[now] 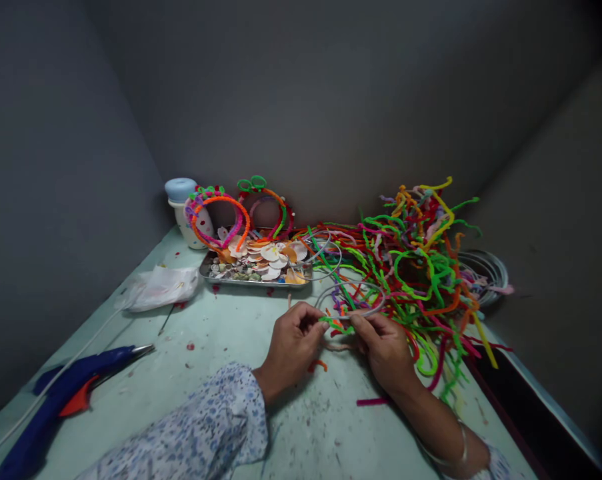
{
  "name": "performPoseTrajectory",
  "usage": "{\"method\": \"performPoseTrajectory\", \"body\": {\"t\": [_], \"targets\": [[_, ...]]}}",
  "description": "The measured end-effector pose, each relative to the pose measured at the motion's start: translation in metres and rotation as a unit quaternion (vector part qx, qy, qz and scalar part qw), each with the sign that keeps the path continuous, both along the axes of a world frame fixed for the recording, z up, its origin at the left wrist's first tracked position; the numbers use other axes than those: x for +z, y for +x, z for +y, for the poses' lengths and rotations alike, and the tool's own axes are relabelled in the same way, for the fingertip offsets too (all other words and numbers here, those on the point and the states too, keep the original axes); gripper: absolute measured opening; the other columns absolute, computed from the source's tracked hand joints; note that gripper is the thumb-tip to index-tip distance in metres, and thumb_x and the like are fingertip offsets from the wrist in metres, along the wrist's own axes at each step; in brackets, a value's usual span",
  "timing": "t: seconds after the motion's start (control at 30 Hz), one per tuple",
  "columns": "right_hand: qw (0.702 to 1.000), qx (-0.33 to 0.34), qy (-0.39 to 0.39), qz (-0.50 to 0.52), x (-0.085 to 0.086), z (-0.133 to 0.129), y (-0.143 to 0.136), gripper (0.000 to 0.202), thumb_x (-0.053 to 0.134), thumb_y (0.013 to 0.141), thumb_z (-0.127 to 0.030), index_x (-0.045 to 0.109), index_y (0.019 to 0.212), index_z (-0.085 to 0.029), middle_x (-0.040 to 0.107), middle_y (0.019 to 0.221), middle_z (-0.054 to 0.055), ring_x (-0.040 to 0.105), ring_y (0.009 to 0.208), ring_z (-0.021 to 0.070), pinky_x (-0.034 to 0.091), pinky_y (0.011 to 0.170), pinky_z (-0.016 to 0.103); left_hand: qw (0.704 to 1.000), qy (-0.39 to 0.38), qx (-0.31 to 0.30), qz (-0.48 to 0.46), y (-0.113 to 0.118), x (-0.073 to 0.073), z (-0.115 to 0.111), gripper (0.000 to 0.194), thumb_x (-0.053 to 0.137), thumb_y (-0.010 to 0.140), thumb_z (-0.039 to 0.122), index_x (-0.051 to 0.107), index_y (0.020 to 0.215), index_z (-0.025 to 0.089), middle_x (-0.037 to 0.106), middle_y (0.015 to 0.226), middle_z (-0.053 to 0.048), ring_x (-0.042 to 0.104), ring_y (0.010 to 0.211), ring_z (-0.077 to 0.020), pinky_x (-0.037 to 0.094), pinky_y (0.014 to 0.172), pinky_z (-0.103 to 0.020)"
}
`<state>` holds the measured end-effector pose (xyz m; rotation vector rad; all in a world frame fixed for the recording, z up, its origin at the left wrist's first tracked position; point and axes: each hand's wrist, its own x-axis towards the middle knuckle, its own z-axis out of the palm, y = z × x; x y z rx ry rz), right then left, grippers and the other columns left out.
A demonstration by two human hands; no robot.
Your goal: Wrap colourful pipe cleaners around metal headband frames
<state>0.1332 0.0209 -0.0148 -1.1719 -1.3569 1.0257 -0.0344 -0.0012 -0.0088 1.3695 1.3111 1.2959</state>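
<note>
My left hand (291, 345) pinches one end of a short green pipe cleaner (337, 327) between thumb and fingers. Opposite it, my right hand (387, 350) is closed, thumb against forefinger, on a thin grey wire ring (381, 291) and the green piece's other end. The ring stands up behind both hands, its lower edge running between them. Orange and red pipe cleaner bits show close to the fingertips, partly hidden. An orange pipe cleaner scrap (321, 365) lies on the table below my left hand, and a magenta pipe cleaner (372, 402) lies under my right wrist.
A large tangle of coloured pipe cleaners (431, 267) fills the right, beside coiled wire (495, 277). Behind my hands are a metal tray (261, 285) of shells, decorated hoops (248, 220) and a lidded jar (181, 190). A plastic bag (163, 287) and blue glue gun (65, 393) lie left.
</note>
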Motion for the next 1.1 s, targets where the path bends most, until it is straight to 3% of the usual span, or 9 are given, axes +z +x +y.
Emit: {"method": "performPoseTrajectory", "body": {"t": [0.53,0.73,1.1], "targets": [[1.0,0.001,0.015,-0.015,-0.0009,-0.0004,0.0013,0.027,0.067,0.079,-0.043,0.074,0.077,-0.017,0.056,0.053,-0.002,0.042,0.045,0.0111,0.034,0.042,0.023,0.999,-0.028,-0.015,-0.035,-0.001,0.0019,0.0013,0.012,0.063,0.079,0.025,0.062,0.078,0.014,0.062,0.071,-0.001,0.054,0.064,-0.0122,0.041,0.059,-0.023],[1.0,-0.002,0.001,0.003,-0.0027,-0.0005,0.0024,0.028,0.067,0.079,-0.045,0.074,0.077,-0.018,0.052,0.05,-0.003,0.04,0.044,0.0106,0.034,0.041,0.022,0.997,-0.064,-0.028,-0.044,0.001,-0.003,0.0031,0.015,0.063,0.08,0.03,0.062,0.086,0.016,0.06,0.07,0.001,0.051,0.058,-0.0104,0.04,0.053,-0.022],[1.0,0.005,0.002,0.014,-0.0036,0.0004,0.0013,0.026,0.068,0.078,-0.043,0.074,0.076,-0.018,0.053,0.052,-0.003,0.041,0.045,0.0107,0.035,0.042,0.023,0.997,-0.054,-0.033,-0.045,-0.0004,-0.0023,0.0014,0.018,0.062,0.082,0.032,0.061,0.082,0.015,0.058,0.07,0.0,0.049,0.06,-0.0102,0.038,0.052,-0.021]]}}
